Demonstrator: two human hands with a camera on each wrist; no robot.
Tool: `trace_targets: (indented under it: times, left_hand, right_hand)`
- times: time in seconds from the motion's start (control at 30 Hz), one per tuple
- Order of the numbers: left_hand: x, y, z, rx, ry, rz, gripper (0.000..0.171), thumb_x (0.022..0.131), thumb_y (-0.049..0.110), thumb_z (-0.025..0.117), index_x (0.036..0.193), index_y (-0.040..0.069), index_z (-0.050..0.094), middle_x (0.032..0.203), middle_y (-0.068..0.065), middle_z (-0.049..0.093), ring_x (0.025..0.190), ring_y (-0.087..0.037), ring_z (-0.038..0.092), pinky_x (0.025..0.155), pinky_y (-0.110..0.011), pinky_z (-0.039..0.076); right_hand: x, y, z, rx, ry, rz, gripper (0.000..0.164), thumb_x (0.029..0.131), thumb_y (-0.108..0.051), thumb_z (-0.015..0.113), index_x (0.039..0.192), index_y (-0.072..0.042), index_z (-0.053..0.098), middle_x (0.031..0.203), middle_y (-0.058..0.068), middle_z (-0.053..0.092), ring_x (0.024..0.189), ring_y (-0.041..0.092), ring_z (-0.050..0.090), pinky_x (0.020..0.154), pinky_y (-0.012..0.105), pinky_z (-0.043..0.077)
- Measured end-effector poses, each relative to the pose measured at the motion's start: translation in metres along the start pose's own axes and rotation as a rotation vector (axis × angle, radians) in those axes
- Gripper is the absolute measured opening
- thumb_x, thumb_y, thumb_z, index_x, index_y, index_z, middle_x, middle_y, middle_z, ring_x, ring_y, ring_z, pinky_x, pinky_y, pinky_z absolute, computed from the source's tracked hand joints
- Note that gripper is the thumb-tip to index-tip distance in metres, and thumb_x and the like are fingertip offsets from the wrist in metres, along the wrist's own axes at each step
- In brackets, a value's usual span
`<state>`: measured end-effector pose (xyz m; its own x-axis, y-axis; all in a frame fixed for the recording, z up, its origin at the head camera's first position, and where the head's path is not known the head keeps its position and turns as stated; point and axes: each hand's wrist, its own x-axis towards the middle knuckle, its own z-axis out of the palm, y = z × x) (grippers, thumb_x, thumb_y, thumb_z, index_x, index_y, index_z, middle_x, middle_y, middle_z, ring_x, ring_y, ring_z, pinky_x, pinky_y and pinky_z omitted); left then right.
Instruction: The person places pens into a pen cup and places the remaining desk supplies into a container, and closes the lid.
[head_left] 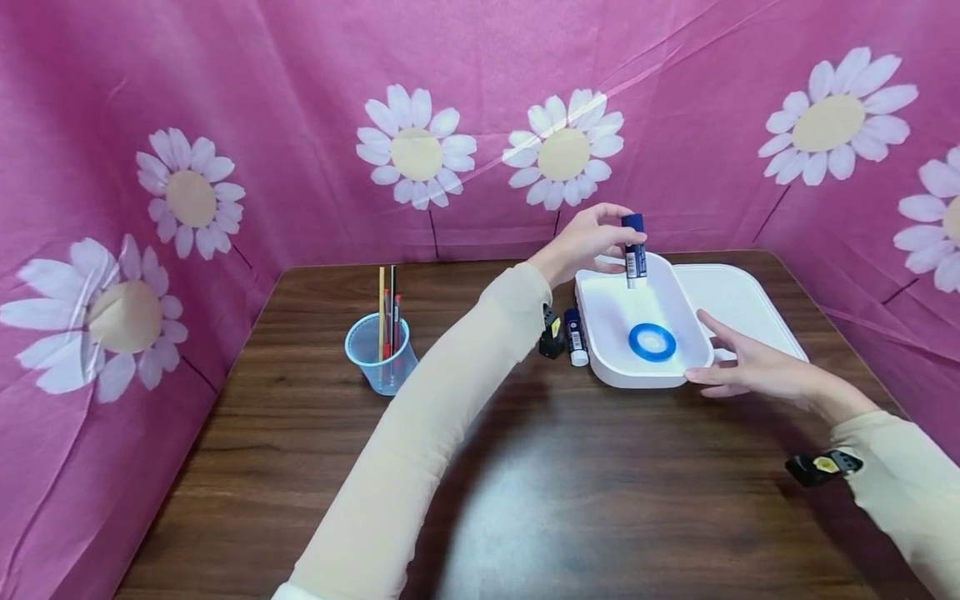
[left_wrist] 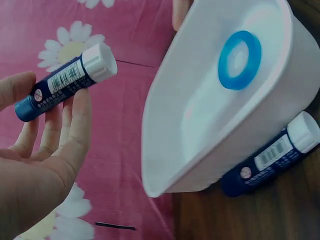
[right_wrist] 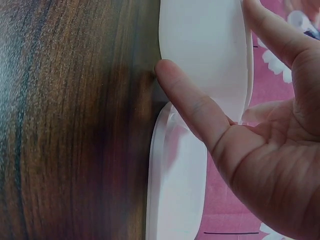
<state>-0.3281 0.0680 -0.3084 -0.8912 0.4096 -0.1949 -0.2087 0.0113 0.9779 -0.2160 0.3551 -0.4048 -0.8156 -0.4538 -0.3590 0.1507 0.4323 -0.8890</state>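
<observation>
My left hand [head_left: 588,243] pinches a dark blue glue stick [head_left: 635,258] between thumb and fingers, its white end pointing down over the white box [head_left: 637,381]. In the left wrist view the same glue stick [left_wrist: 65,77] shows its barcode label. A blue ring, like a tape roll [head_left: 639,350], lies inside the box. Against the box's left side rests a second glue stick [head_left: 576,337]. My right hand [head_left: 757,367] touches the box's right side near the front corner, its fingers extended, as the right wrist view also shows.
A white lid-like tray [head_left: 738,300] lies right of the box, partly hidden by it. On the left stands a light blue mesh cup [head_left: 382,375] with pencils and pens. A pink flowered cloth [head_left: 480,225] hangs behind the wooden table [head_left: 300,467].
</observation>
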Motion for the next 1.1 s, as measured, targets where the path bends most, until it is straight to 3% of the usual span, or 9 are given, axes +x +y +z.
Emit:
trace_targets:
  times: [0.37, 0.6, 0.8, 1.0, 1.1]
  left_hand:
    - [0.009, -0.042, 0.021, 0.010, 0.074, -0.030, 0.031, 0.093, 0.013, 0.075, 0.120, 0.014, 0.061, 0.100, -0.006, 0.066, 0.090, -0.027, 0.067, 0.078, -0.044, 0.061]
    - [0.008, -0.054, 0.025, 0.053, 0.068, -0.088, 0.034, 0.096, 0.009, 0.071, 0.126, 0.015, 0.057, 0.100, -0.010, 0.064, 0.090, -0.026, 0.066, 0.079, -0.045, 0.061]
    - [0.007, -0.059, 0.023, 0.156, -0.006, -0.135, 0.039, 0.097, 0.002, 0.067, 0.133, 0.010, 0.055, 0.108, -0.012, 0.062, 0.095, -0.028, 0.066, 0.086, -0.046, 0.059]
    - [0.006, -0.064, 0.024, 0.287, -0.020, -0.118, 0.053, 0.097, 0.003, 0.066, 0.146, 0.010, 0.047, 0.125, -0.012, 0.058, 0.100, -0.024, 0.064, 0.087, -0.041, 0.059]
    - [0.006, -0.065, 0.026, 0.358, -0.027, -0.108, 0.049, 0.098, 0.005, 0.065, 0.145, 0.008, 0.049, 0.124, -0.013, 0.059, 0.099, -0.024, 0.064, 0.085, -0.038, 0.059]
  right_hand:
    - [-0.003, 0.001, 0.001, 0.022, 0.003, -0.009, 0.109, 0.098, -0.013, 0.069, 0.159, -0.017, -0.022, 0.153, 0.037, -0.001, 0.120, 0.033, 0.055, 0.087, 0.049, 0.057]
    - [-0.002, 0.002, 0.002, 0.075, -0.003, -0.029, 0.108, 0.098, -0.008, 0.067, 0.158, -0.018, -0.022, 0.151, 0.037, 0.003, 0.111, 0.015, 0.060, 0.087, 0.049, 0.057]
    - [-0.001, 0.003, 0.002, 0.068, -0.004, -0.036, 0.108, 0.098, -0.008, 0.067, 0.159, -0.018, -0.022, 0.151, 0.037, 0.003, 0.110, 0.011, 0.060, 0.086, 0.049, 0.057]
    - [-0.002, 0.004, 0.001, 0.079, 0.001, -0.026, 0.108, 0.098, -0.007, 0.067, 0.159, -0.018, -0.021, 0.152, 0.036, 0.004, 0.110, 0.011, 0.060, 0.087, 0.050, 0.057]
    - [-0.002, 0.004, 0.001, 0.077, 0.003, -0.020, 0.109, 0.098, -0.009, 0.068, 0.159, -0.019, -0.022, 0.152, 0.036, 0.004, 0.111, 0.014, 0.060, 0.087, 0.050, 0.057]
